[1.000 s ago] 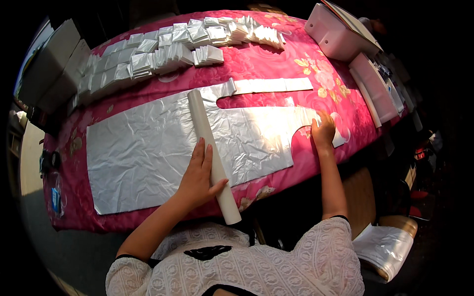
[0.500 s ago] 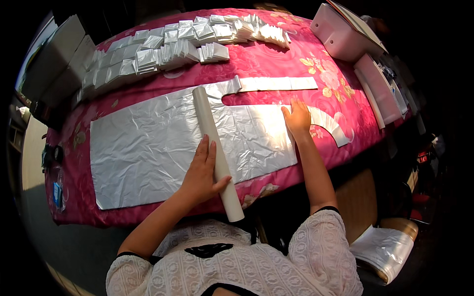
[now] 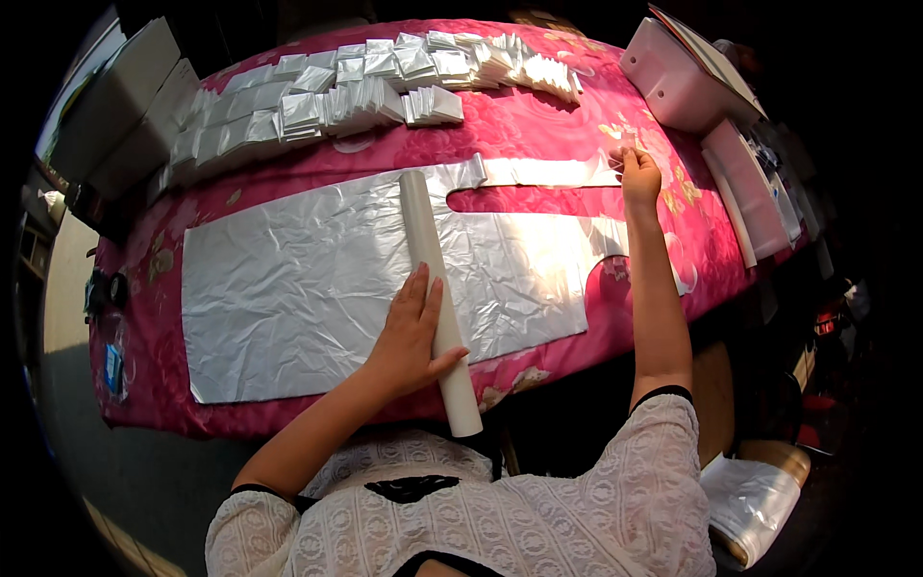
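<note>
A thin, shiny white plastic apron (image 3: 288, 279) lies spread and wrinkled over the table, with a U-shaped cutout and two straps on its right side. Across it lies a long white tube (image 3: 435, 279), whose near end juts past the table edge. My left hand (image 3: 413, 337) rests on the tube, fingers stretched out along its left side and thumb spread over it. At the far right, my right hand (image 3: 638, 175) pinches the end of the upper strap (image 3: 548, 172), which is slightly raised. My right forearm hides part of the lower strap.
Rows of folded white plastic packets (image 3: 346, 101) line the far side of the pink flowered tablecloth (image 3: 538, 120). White boxes (image 3: 673, 82) stand at the far right, grey boxes (image 3: 120, 96) at the far left. A chair at lower right holds white plastic film (image 3: 755, 500).
My right hand has gone from lying flat on the lower strap to the upper strap's end, its fingers now closed. My left hand stays on the tube.
</note>
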Action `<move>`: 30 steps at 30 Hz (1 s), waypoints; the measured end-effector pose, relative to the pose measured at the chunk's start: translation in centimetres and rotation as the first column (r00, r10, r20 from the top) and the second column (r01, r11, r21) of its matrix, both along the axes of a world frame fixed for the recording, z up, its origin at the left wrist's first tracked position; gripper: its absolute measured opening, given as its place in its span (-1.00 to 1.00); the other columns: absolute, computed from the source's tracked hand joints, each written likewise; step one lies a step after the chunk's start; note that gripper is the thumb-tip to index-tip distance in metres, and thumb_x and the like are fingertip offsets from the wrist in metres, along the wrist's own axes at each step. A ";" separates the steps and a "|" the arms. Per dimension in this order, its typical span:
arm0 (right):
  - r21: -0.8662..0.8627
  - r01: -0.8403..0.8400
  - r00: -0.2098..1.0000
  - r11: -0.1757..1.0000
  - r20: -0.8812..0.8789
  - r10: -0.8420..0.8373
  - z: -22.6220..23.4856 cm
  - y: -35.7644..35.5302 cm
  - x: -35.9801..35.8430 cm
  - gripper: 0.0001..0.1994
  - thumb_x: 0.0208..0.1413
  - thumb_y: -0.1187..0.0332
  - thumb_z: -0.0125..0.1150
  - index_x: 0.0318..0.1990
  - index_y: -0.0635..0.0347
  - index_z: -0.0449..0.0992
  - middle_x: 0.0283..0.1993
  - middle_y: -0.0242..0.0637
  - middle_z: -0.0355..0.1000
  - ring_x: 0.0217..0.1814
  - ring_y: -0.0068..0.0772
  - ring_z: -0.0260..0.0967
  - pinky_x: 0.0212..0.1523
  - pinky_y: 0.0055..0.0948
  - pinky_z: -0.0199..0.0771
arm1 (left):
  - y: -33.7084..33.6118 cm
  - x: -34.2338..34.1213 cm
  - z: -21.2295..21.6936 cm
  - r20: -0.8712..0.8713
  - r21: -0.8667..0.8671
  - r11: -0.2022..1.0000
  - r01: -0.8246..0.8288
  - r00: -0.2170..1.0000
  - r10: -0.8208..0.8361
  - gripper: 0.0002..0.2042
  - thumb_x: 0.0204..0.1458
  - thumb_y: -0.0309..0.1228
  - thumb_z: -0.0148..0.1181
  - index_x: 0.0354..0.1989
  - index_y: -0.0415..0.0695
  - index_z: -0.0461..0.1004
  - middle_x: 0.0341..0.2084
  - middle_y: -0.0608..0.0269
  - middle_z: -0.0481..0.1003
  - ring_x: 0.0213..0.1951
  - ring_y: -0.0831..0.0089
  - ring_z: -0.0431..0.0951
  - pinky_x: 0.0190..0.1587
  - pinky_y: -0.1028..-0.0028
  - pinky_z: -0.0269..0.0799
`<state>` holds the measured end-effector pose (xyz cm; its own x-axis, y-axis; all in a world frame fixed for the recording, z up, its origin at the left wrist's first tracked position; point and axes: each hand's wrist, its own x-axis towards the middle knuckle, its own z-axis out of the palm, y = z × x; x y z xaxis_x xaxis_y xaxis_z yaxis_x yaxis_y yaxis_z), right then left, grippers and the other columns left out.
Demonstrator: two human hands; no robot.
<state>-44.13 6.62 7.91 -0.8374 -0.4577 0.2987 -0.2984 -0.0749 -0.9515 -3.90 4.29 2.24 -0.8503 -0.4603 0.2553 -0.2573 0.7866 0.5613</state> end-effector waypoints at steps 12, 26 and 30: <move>0.276 -0.821 0.300 0.499 -0.534 0.790 1.6 -5.3 35.1 -0.89 -0.07 0.42 0.18 -0.34 0.19 0.47 -0.48 -0.18 0.43 -0.44 -0.12 0.41 -0.42 -0.28 0.38 | -10.3 8.8 3.9 -0.205 0.840 -0.389 0.379 0.884 0.420 -0.25 0.08 0.18 -0.28 0.09 -0.38 0.18 0.00 -0.08 0.34 0.05 0.15 0.36 0.12 0.21 0.24; 0.534 -0.610 0.267 0.585 -0.557 0.787 -2.0 -5.6 31.6 -0.48 -0.06 0.39 0.21 0.12 0.21 0.27 0.14 -0.12 0.26 0.16 -0.11 0.19 0.15 -0.26 0.22 | -16.5 16.2 3.7 0.370 0.863 0.371 -0.343 0.929 -0.004 -0.76 -0.06 -0.44 0.22 -0.22 -0.30 0.46 -0.41 0.19 0.54 -0.36 0.51 0.55 -0.29 0.61 0.45; 0.676 -0.246 0.300 0.694 -0.628 0.718 -3.9 -8.1 24.1 -0.50 0.04 0.25 0.11 0.13 0.26 0.25 0.19 -0.09 0.21 0.28 -0.14 0.07 0.25 -0.20 0.04 | -17.0 17.6 3.3 0.372 0.853 0.386 -0.351 0.928 0.021 -0.77 -0.09 -0.48 0.24 -0.24 -0.30 0.47 -0.41 0.17 0.55 -0.37 0.52 0.55 -0.29 0.60 0.46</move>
<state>-20.04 -1.52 4.05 0.1372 -0.9334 0.3315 -0.9479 -0.2208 -0.2295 13.70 -12.71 5.50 -0.6597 -0.4313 -0.6155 -0.5850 -0.2194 0.7808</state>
